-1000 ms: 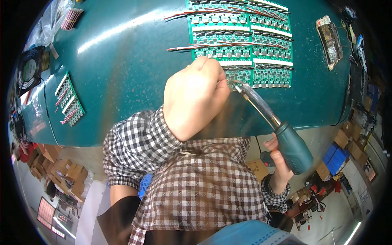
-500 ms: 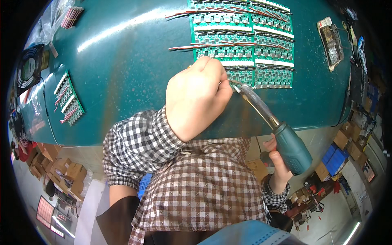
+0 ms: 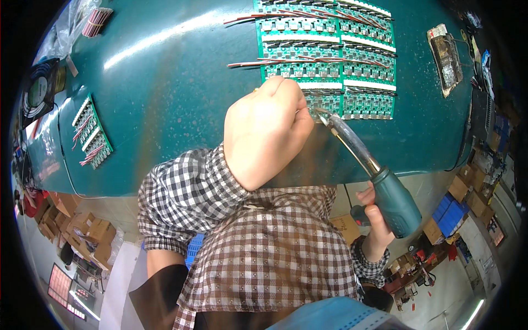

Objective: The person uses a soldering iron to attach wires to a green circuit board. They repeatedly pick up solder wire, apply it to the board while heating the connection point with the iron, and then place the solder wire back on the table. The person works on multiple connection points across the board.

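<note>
My left hand (image 3: 268,129) is closed over the near left part of a panel of green circuit boards (image 3: 369,104). Its thumb and fingers press together at the board's edge; whatever they pinch is hidden from view. In my right hand (image 3: 378,225) is a soldering iron (image 3: 397,203) with a thick green handle. Its metal tip points up and left, close to my left fingertips and just over the near edge of the boards. Red, white and black wires (image 3: 308,59) lie across the rows of white connectors farther back.
A smaller wired board (image 3: 92,132) lies at the left, near a black fan (image 3: 39,92). A bundle of wires (image 3: 97,23) rests at the back left. To the right sits a worn block-shaped tool (image 3: 446,59). The green table's (image 3: 181,110) near edge runs before my body.
The soldering iron has shifted slightly right and down, its tip drawing a little away from my left fingers. My left hand stays almost still.
</note>
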A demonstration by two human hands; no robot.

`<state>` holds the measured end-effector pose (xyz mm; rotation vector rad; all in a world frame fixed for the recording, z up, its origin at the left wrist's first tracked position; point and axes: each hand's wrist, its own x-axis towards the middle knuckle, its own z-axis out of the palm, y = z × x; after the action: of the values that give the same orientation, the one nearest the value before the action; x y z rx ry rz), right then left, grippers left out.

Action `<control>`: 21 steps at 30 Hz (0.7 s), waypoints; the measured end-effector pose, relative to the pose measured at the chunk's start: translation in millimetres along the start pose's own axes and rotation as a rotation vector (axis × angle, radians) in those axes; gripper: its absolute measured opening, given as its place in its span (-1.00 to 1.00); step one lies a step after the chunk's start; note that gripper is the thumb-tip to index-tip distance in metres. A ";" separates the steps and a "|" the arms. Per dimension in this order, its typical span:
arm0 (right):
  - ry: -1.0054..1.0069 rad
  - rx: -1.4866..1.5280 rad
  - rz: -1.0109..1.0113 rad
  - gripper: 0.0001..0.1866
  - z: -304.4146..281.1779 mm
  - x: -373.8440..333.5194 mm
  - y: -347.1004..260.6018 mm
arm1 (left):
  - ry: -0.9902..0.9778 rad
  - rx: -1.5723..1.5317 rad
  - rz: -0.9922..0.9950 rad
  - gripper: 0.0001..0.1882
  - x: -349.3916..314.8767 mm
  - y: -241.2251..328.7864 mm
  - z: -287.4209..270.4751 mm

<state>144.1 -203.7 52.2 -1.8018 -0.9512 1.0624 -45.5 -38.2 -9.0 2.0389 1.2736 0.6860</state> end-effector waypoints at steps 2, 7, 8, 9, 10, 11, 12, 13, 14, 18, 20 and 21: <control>0.005 -0.013 0.006 -0.56 2.0 0.4 -3.1 | -0.001 0.001 0.004 -0.86 0.3 0.0 0.0; 0.056 0.081 0.057 -0.55 5.4 -0.5 -5.9 | -0.022 0.020 0.018 -0.87 0.2 0.5 -4.1; 0.049 0.087 0.058 -0.55 4.9 -0.6 -5.4 | -0.024 0.025 0.025 -0.88 -0.1 0.8 -4.3; 0.042 0.093 0.059 -0.56 4.1 -1.0 -4.4 | -0.026 0.031 0.032 -0.88 -0.5 1.2 -4.4; 0.035 0.100 0.061 -0.56 3.2 -1.4 -3.4 | -0.029 0.037 0.038 -0.89 -0.9 1.5 -4.4; 0.029 0.084 0.059 -0.56 2.4 -1.9 -2.8 | -0.018 0.031 0.036 -0.88 -1.0 1.6 -3.8; 0.023 0.069 0.056 -0.57 1.6 -2.4 -2.3 | -0.007 0.024 0.033 -0.88 -1.1 1.9 -3.0; 0.018 0.054 0.054 -0.57 1.2 -2.7 -1.9 | 0.003 0.018 0.031 -0.88 -1.2 2.0 -2.3; 0.005 0.049 0.048 -0.57 0.7 -2.0 -1.8 | 0.004 0.023 0.028 -0.88 -1.4 2.1 -2.0; -0.013 0.045 0.028 -0.58 1.2 -0.6 0.3 | -0.005 0.050 0.016 -0.87 -1.5 2.4 -1.7; -0.002 0.051 0.035 -0.58 2.2 -1.4 0.8 | -0.009 0.061 0.008 -0.86 -1.6 2.6 -1.4; 0.007 0.054 0.045 -0.58 2.8 -2.3 0.6 | -0.010 0.063 0.006 -0.86 -1.7 3.1 -0.8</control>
<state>140.9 -205.2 51.4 -1.7889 -0.8735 1.0987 -45.0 -40.5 -6.3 2.0942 1.2995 0.6456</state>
